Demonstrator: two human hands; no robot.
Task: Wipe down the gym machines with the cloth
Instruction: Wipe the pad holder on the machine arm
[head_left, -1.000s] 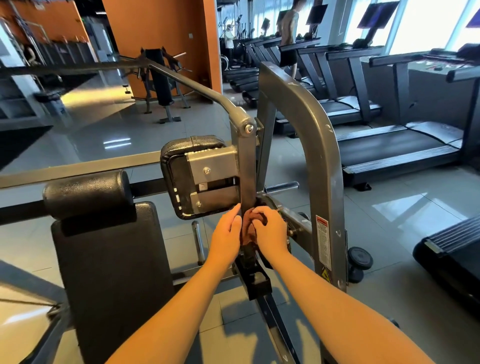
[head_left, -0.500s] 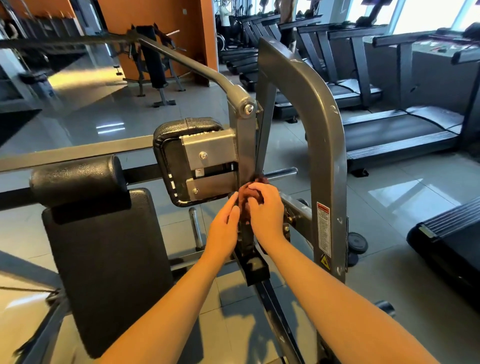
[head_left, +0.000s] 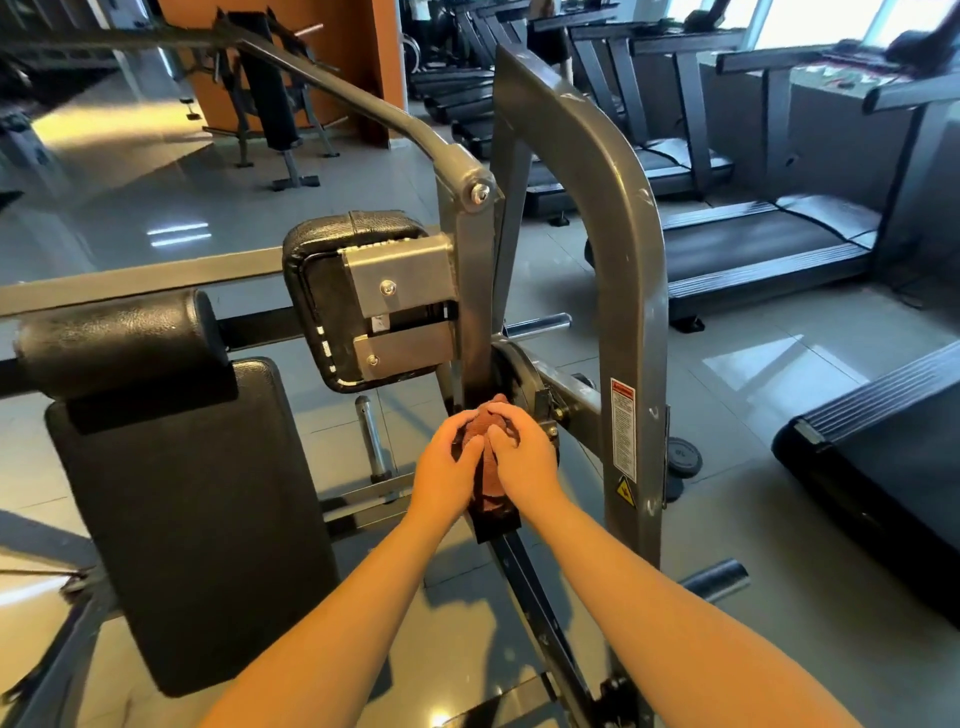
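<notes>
Far to the left of the grey curved frame (head_left: 623, 260) sat a black roller pad (head_left: 114, 343) above a black back pad (head_left: 197, 519). Nearer the frame, a black arm pad (head_left: 322, 291) was bolted by metal brackets to the grey lever post (head_left: 470, 291), which stood just left of the frame. Low on that post, left of the frame's lower half, the left hand (head_left: 449, 470) had its fingers curled onto the reddish-brown cloth (head_left: 485, 467). The cloth was bunched around the post, between the two hands. The right hand (head_left: 524, 457), closer to the frame, gripped the cloth from the other side with its fingers bent over the top of it. On the frame's own face was a tall white warning label (head_left: 623, 426) with a red header, its print too small to read. Below it was a yellow triangle sticker (head_left: 625, 491). Just right of the frame's foot a dark weight plate (head_left: 683, 457) lay on the tiles; its moulded marking was not legible. Further right of the frame stretched a row of treadmills (head_left: 753, 244). Compared with half a second earlier, both hands and the cloth had slid down the post and now sat clearly below the arm pad's lower bracket rather than level with it.
</notes>
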